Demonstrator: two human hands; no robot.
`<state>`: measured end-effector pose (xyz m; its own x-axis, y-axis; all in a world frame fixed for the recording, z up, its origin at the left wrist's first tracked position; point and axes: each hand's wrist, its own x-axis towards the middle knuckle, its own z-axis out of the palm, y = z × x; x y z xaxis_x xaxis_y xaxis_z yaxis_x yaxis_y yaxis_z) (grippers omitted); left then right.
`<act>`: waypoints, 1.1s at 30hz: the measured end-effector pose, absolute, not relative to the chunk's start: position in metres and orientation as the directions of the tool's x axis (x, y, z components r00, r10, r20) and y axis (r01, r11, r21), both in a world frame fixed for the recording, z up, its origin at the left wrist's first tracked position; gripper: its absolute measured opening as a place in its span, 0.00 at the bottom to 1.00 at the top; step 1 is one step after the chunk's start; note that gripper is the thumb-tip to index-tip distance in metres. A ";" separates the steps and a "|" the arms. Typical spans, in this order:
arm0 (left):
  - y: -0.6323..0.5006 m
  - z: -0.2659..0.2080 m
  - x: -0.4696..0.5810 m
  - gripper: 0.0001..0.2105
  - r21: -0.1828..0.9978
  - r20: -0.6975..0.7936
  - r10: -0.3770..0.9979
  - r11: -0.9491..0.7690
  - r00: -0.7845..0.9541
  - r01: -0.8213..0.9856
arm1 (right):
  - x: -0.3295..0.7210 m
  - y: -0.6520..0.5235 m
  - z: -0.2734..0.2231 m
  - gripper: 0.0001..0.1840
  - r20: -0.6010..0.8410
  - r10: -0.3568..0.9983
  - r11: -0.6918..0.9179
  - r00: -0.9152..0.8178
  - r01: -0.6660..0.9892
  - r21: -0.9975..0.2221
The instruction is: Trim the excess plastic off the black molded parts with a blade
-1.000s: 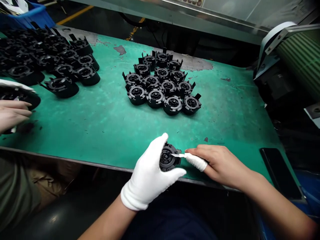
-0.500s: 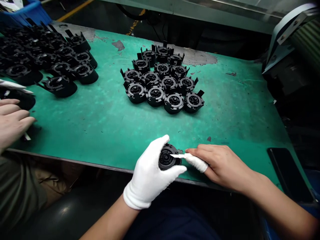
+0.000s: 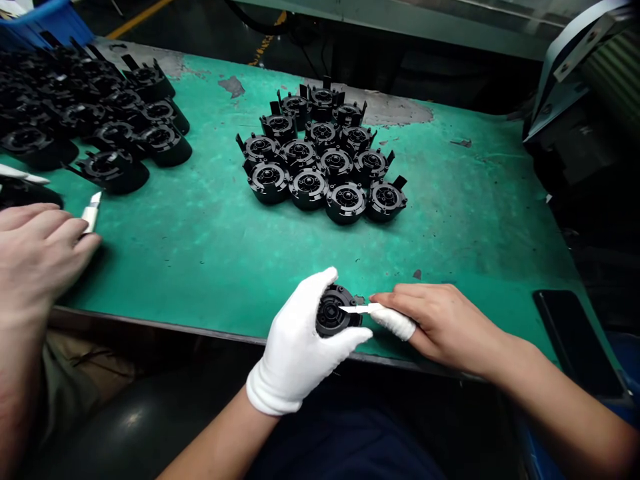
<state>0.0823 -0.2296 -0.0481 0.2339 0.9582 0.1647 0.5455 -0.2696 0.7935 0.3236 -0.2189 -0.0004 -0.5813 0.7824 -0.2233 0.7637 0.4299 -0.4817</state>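
A round black plastic part (image 3: 332, 312) with concentric rings on its face is held near the table's front edge. My left hand (image 3: 305, 347), in a white glove, wraps around its left side, thumb and fingers on opposite edges. Bare except for a white wrap on the thumb, my right hand (image 3: 440, 327) grips a small white-handled craft knife (image 3: 356, 309). The blade points left and lies over the face of the part; whether it touches the plastic I cannot tell. Most of the knife's handle is hidden in my fingers.
Several similar black parts (image 3: 309, 187) stand grouped mid-table on the green surface (image 3: 210, 220). More black parts (image 3: 113, 170) crowd the left. A co-worker's hand (image 3: 40, 253) holds another knife (image 3: 92, 212). A dark phone (image 3: 575, 343) lies right; a blue bin (image 3: 55, 27) sits far left.
The co-worker's hand has moved right and its knife blade now points up and away. My hands, the part and my knife stay nearly still; the view has shifted slightly.
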 end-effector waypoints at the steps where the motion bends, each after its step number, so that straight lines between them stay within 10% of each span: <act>1: -0.230 -0.048 0.082 0.36 0.794 0.164 0.958 -0.269 0.234 0.546 | 0.324 -0.219 0.000 0.17 -0.225 0.782 0.431 -0.582 0.764 -0.479; 33: -0.232 -0.054 0.085 0.35 0.791 0.217 0.956 -0.291 0.199 0.538 | 0.291 -0.256 0.003 0.25 -0.214 0.925 0.287 -0.316 0.946 -0.152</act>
<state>0.0851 -0.2318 -0.0544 0.1991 0.9557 0.2166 0.5378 -0.2913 0.7912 0.2913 -0.2562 0.0025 -0.3155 0.9246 -0.2135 0.9456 0.2875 -0.1524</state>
